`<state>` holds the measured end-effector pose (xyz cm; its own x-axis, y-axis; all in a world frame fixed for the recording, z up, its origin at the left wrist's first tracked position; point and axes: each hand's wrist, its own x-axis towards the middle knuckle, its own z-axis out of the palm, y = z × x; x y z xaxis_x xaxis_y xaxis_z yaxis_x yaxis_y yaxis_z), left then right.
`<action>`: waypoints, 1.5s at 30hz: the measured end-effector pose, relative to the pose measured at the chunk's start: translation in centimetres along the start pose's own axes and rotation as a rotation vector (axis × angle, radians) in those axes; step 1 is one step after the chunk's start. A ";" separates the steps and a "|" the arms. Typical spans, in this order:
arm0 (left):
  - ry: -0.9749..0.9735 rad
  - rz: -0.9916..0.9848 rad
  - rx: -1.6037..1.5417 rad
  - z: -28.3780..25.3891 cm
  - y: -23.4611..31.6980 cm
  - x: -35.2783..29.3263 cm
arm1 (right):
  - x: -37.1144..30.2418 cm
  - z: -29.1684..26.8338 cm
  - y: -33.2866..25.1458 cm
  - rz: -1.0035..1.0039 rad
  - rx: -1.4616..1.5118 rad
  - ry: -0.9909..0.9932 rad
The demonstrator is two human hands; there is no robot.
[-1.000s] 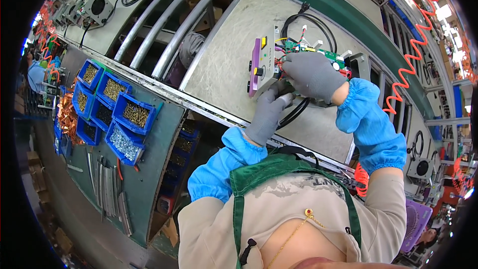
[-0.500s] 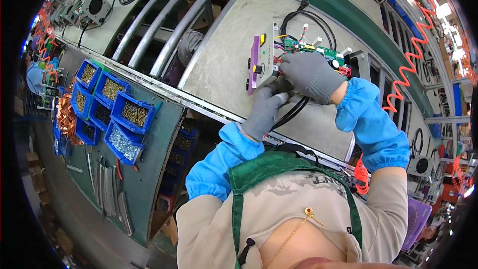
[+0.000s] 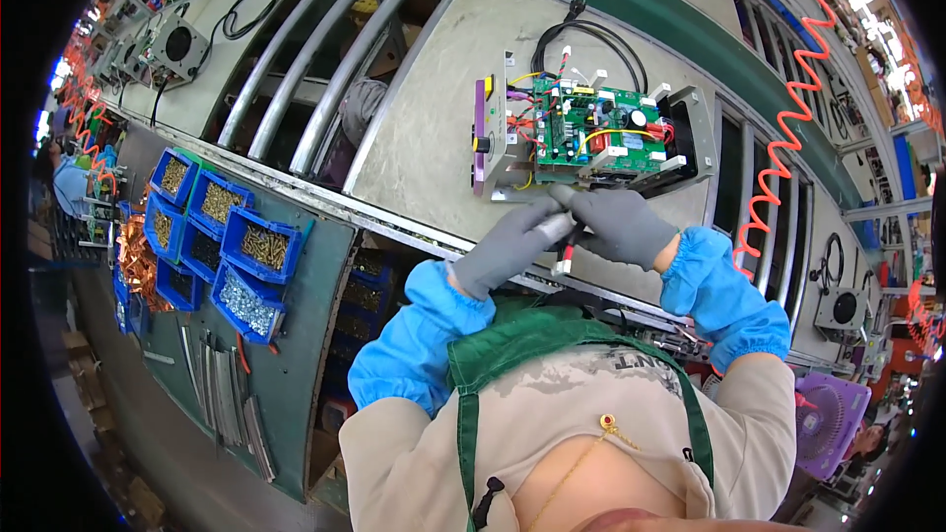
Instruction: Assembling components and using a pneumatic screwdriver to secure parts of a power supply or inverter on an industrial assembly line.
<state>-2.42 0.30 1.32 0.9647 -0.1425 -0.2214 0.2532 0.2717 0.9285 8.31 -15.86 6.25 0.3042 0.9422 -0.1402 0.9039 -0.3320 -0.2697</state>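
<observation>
My left hand (image 3: 507, 246) and my right hand (image 3: 623, 227), both in grey gloves, meet at the bench's near edge with their fingers closed together. From between them hangs a short black cable end (image 3: 566, 257) with a red and pale tip; the gloves hide the rest of it. Just beyond the hands sits an opened electrical unit (image 3: 505, 143) with a grey and purple front panel. Its green circuit board (image 3: 598, 126) shows many components and red and yellow wires. A dark fan (image 3: 702, 141) stands at the unit's right end.
Blue bins (image 3: 246, 300) of screws, nuts and other fasteners stand on the green side table (image 3: 296, 374) to the left. Metal strips (image 3: 222, 389) lie near them. Steel rollers (image 3: 330, 69) flank the work plate (image 3: 414, 128). A coiled orange air hose (image 3: 800, 89) hangs at right.
Both hands have drawn back from the unit toward me and come together. The circuit board is uncovered now, and the red-tipped black cable end shows below my fingers.
</observation>
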 end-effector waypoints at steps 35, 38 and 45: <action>0.362 0.624 0.991 2.0 4.2 0.4 | -1.5 -0.6 1.5 -0.027 0.300 0.319; 0.120 0.046 -0.059 1.2 2.4 2.5 | -1.8 -0.5 1.8 0.018 0.629 0.332; 0.149 -0.045 -0.525 4.3 1.0 4.2 | -3.6 0.0 2.0 0.418 0.865 0.490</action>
<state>1.53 -4.13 2.58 0.9421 -0.0390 -0.3330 0.2598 0.7127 0.6515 9.07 -19.87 6.24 0.8007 0.5982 -0.0327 0.2395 -0.3696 -0.8978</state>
